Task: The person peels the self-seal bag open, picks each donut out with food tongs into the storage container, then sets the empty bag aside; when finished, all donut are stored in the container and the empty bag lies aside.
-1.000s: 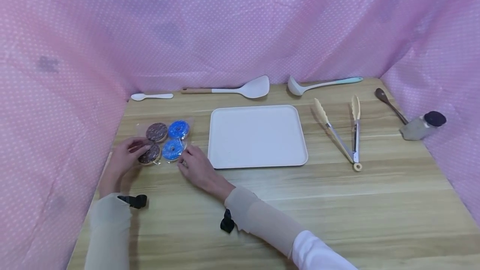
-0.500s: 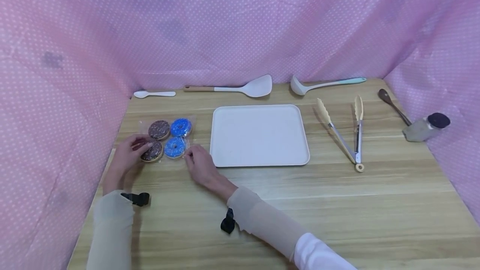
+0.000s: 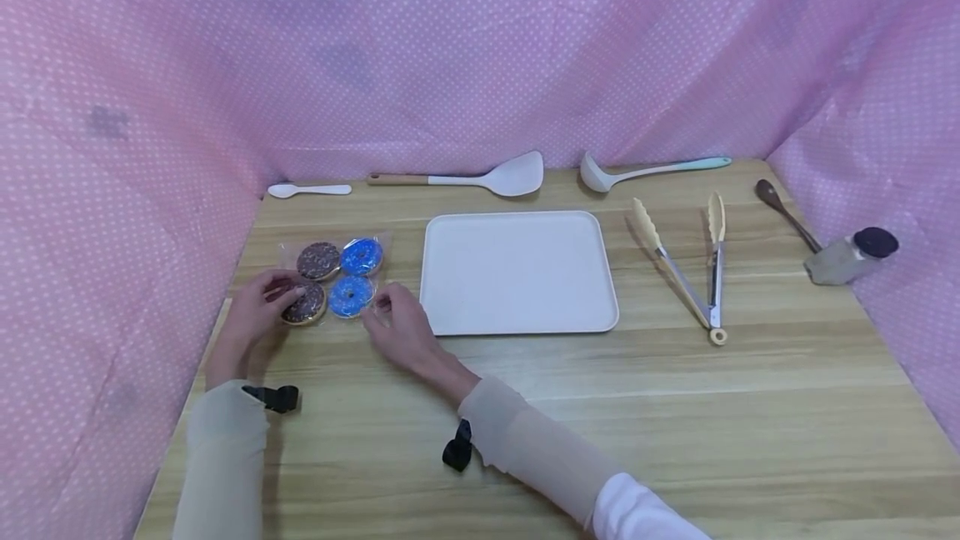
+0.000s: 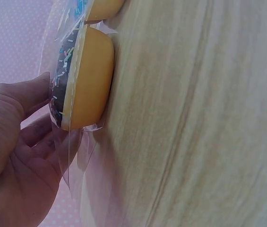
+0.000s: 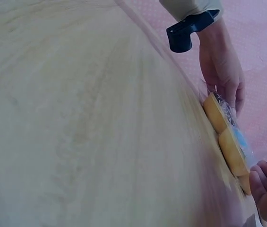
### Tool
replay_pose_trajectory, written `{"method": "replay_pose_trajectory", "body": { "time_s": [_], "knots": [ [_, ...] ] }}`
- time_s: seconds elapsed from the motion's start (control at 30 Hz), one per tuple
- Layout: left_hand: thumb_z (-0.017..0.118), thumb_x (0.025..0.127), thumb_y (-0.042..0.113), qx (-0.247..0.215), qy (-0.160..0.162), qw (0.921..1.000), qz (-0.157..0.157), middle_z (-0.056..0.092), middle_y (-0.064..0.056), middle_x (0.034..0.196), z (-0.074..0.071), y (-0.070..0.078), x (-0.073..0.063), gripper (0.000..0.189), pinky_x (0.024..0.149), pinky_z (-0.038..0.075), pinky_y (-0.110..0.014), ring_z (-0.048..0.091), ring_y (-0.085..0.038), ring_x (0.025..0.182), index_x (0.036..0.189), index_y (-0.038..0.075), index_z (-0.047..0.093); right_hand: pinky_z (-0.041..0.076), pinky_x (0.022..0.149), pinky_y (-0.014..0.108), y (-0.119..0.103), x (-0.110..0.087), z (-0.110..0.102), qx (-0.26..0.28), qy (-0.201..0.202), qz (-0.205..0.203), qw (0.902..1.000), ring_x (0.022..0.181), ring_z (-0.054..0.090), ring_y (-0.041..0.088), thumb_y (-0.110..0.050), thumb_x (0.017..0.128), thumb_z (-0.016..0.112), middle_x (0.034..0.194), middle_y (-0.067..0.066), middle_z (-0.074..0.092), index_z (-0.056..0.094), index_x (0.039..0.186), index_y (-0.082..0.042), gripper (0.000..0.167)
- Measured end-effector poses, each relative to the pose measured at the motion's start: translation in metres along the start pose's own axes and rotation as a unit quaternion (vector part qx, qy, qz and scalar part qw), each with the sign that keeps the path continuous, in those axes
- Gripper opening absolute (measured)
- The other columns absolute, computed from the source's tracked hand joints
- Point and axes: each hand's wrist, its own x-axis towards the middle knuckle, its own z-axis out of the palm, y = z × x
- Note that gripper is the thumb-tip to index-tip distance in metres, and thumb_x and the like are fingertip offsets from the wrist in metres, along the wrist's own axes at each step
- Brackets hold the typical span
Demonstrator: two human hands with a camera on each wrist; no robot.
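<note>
Two chocolate-iced donuts and two blue-iced donuts lie in clear wrappers, close together in a square on the left of the table. My left hand (image 3: 257,313) holds the nearer chocolate donut (image 4: 88,78) by its left side, thumb on the sprinkled icing and fingers round the edge. With thumb and fingers curled, my right hand (image 3: 401,327) pinches the wrapper at the right edge of the nearer blue donut (image 3: 350,297); the fingertips are partly hidden. Behind them sit the farther chocolate donut (image 3: 318,261) and the farther blue donut (image 3: 362,257).
Right of the donuts lies a white tray (image 3: 519,273). A small white spoon (image 3: 309,190), a spatula (image 3: 513,176) and a ladle (image 3: 600,177) line the back edge. Spread tongs (image 3: 712,273), a dark wooden spoon (image 3: 783,211) and a black-lidded jar (image 3: 840,261) are at the right.
The view has shifted slightly. My right hand's thumb and fingers have moved a little at the blue donut's wrapper. My left hand stays on the chocolate donut.
</note>
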Motion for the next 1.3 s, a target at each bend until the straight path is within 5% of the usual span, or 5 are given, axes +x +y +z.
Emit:
{"method": "replay_pose_trajectory", "body": {
  "time_s": [0.17,0.4,0.73,0.93,1.3],
  "knots": [
    [0.053,0.099,0.023,0.003,0.005,1.0,0.001,0.048,-0.028,0.133,0.001,-0.002,0.0,0.042,0.104,0.039,-0.056,0.045,-0.045,0.125,0.13,-0.005,0.048,0.045,0.08,0.018,-0.004,0.006,0.01,-0.09,-0.009,-0.004,0.9959,0.092,0.048,0.008,-0.034,0.089,0.065,0.102,-0.001,0.053,0.055,0.108,-0.011,0.032],
    [0.054,0.098,0.022,-0.001,0.007,0.9999,0.01,0.049,-0.029,0.131,0.002,-0.002,0.0,0.041,0.103,0.039,-0.055,0.047,-0.045,0.124,0.129,-0.006,0.049,0.044,0.07,0.016,-0.007,0.019,0.009,-0.158,0.001,0.0,0.9874,0.083,0.05,0.007,-0.022,0.091,0.062,0.089,-0.005,0.054,0.058,0.095,-0.015,0.009],
    [0.053,0.099,0.024,0.002,0.002,1.0,0.003,0.048,-0.029,0.133,0.001,0.002,-0.001,0.043,0.104,0.039,-0.056,0.046,-0.045,0.125,0.13,-0.004,0.048,0.046,0.062,0.016,-0.002,0.027,-0.003,-0.081,-0.006,0.04,0.9959,0.073,0.053,0.005,-0.014,0.092,0.057,0.08,-0.007,0.058,0.062,0.083,-0.015,0.009],
    [0.052,0.099,0.026,0.007,0.004,1.0,0.003,0.048,-0.028,0.134,-0.001,0.001,-0.001,0.043,0.105,0.038,-0.056,0.045,-0.044,0.125,0.131,-0.004,0.048,0.049,0.066,0.018,-0.003,0.026,-0.015,-0.051,0.033,0.071,0.9956,0.074,0.057,0.008,-0.017,0.094,0.056,0.083,-0.003,0.061,0.062,0.091,-0.011,0.009],
    [0.052,0.099,0.025,-0.002,0.0,1.0,0.008,0.048,-0.029,0.133,-0.001,0.0,-0.003,0.042,0.105,0.038,-0.056,0.045,-0.045,0.125,0.13,-0.005,0.048,0.05,0.076,0.021,-0.008,0.033,-0.013,-0.05,0.011,0.067,0.9965,0.088,0.055,0.01,-0.031,0.09,0.063,0.098,-0.001,0.06,0.06,0.103,-0.009,0.025]
  ]
}}
